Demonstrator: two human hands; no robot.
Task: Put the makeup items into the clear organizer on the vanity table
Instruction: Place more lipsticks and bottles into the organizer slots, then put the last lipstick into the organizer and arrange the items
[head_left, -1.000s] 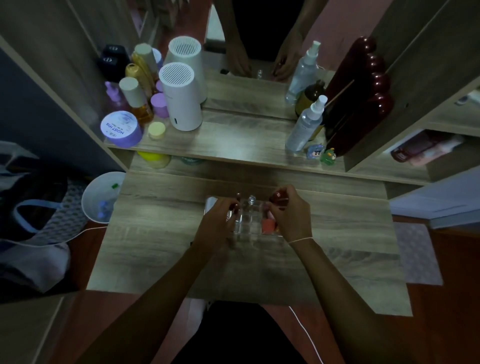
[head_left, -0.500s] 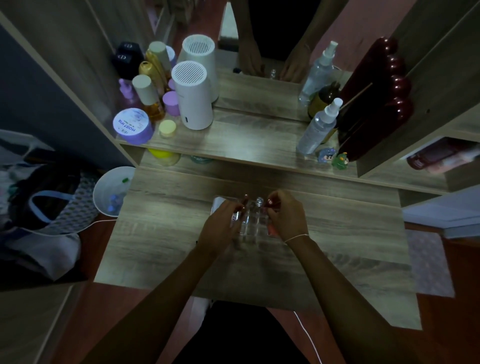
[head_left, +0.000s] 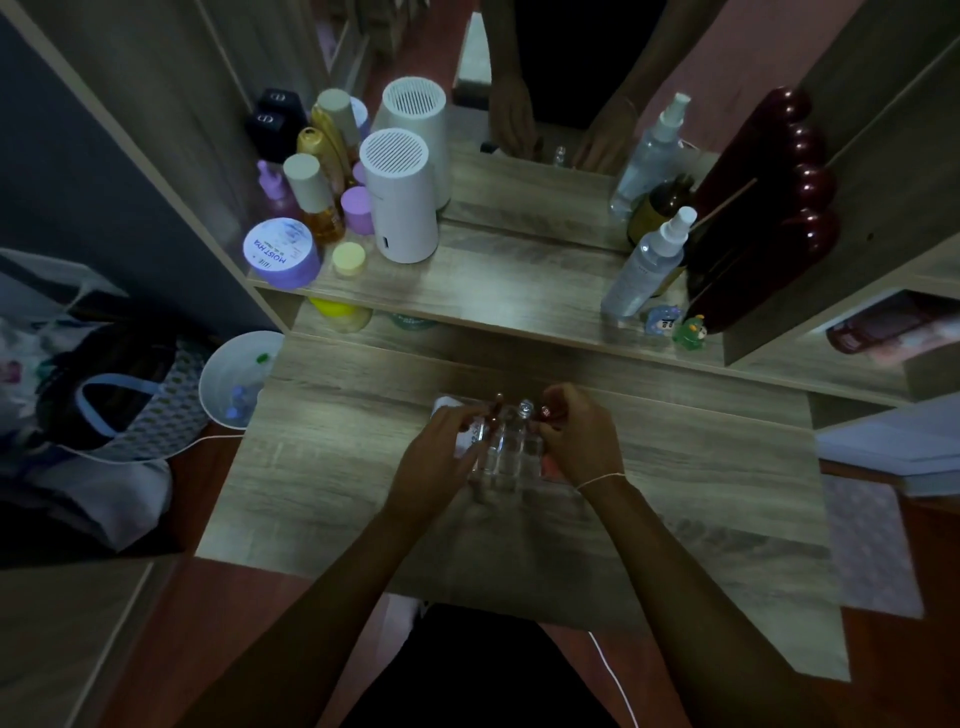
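On the lower wooden surface of the vanity table (head_left: 675, 467), near its middle, we see the clear organizer (head_left: 506, 457) standing between both of our hands. Our left hand (head_left: 441, 460) rests against the organizer's left side with its fingers curled toward the clear wall; whether they actually grip it we cannot tell in this dim light. Our right hand (head_left: 579, 441) sits at the organizer's right side, thumb and forefinger pinched together on a small dark red makeup item (head_left: 545, 413) held just above the organizer's far right corner. A clear bottle with a silvery cap (head_left: 524, 410) stands upright in the organizer, and a thin brownish item (head_left: 497, 402) rises beside it to the left; a pink-red shape shows low at the right side, partly hidden by our right hand. A white object (head_left: 447, 402) lies just behind our left hand, mostly covered. On the raised shelf beyond, well apart from the hands, stand a white cylindrical device with a slotted top (head_left: 399, 200), a purple jar marked MOIST HYA (head_left: 280, 254), a small yellow-lidded pot (head_left: 349, 258) and a clear spray bottle (head_left: 647, 265). A white bin (head_left: 228, 379) sits on the floor off the table's left edge.
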